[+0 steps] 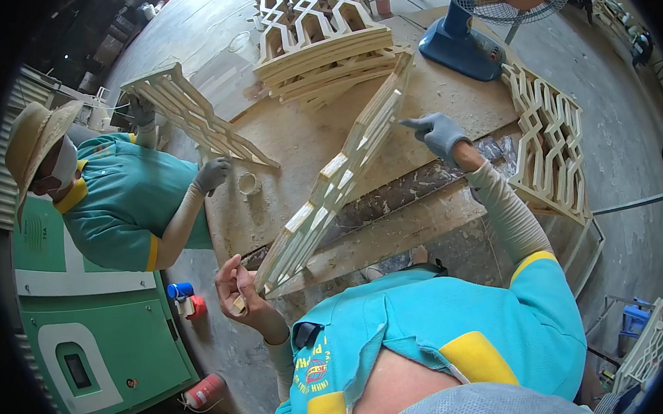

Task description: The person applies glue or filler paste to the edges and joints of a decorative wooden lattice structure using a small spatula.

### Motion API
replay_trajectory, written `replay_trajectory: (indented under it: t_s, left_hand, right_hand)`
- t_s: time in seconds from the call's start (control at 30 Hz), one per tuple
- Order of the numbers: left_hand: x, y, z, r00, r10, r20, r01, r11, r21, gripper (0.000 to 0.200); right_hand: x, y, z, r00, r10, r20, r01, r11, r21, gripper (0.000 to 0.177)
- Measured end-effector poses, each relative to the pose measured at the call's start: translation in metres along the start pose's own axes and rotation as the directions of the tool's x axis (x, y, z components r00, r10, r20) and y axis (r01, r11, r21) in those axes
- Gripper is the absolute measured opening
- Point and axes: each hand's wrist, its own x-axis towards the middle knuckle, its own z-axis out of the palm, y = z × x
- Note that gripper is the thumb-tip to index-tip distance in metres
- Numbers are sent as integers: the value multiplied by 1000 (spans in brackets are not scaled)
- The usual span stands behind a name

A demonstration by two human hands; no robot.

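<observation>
A long pale wooden lattice panel (330, 181) stands tilted on edge, running from my body out across the worktable (287, 138). My left hand (247, 290), ungloved, is closed around its near end. In a grey glove, my right hand (440, 134) is to the right of the panel's far half, index finger stretched towards it and the other fingers partly curled. A small gap shows between that fingertip and the wood. I see nothing held in the right hand, though its palm side is hidden.
Across the table's left side, a co-worker (121, 192) in grey gloves holds another lattice panel (195, 113) near a small cup (249, 185). Stacked panels (323, 54) and a blue fan (461, 39) sit at the back. More lattice (549, 139) leans at right.
</observation>
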Motion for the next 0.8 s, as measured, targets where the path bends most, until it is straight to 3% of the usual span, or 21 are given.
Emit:
replay_trajectory:
  t_s: [0.1,0.2,0.23,0.33,0.53,0.63,0.77,0.8]
  left_hand:
    - [4,-5,-1,1000,-7,9,6,1000,5,18]
    - [17,-4,1,999,-43,-5,43,999,24,19]
    - [22,-3,3,998,-65,-12,65,997,30,19]
    - [31,-2,6,991,-133,13,133,991,-30,20]
    - [32,-11,3,994,-108,32,108,994,-27,19]
    - [33,-9,4,994,-111,26,111,993,-32,19]
    - [33,-10,1,993,-105,44,107,994,-32,19]
    - [32,-9,1,994,-102,38,103,994,-26,19]
  right_hand:
    - [-5,-12,9,993,56,-107,-70,989,-133,42]
    - [-21,-21,11,996,26,91,-30,999,41,46]
    - [-29,-28,13,997,-31,71,40,991,-124,47]
    - [-35,-22,27,995,-69,-76,37,929,-368,50]
    - [-27,-29,59,964,-138,-228,-17,821,-571,51]
    - [-42,-36,80,964,-194,-179,47,793,-608,49]
    - [-50,-54,65,998,-33,56,57,853,-518,50]
    - [-46,-53,60,999,-18,-40,-2,894,-449,46]
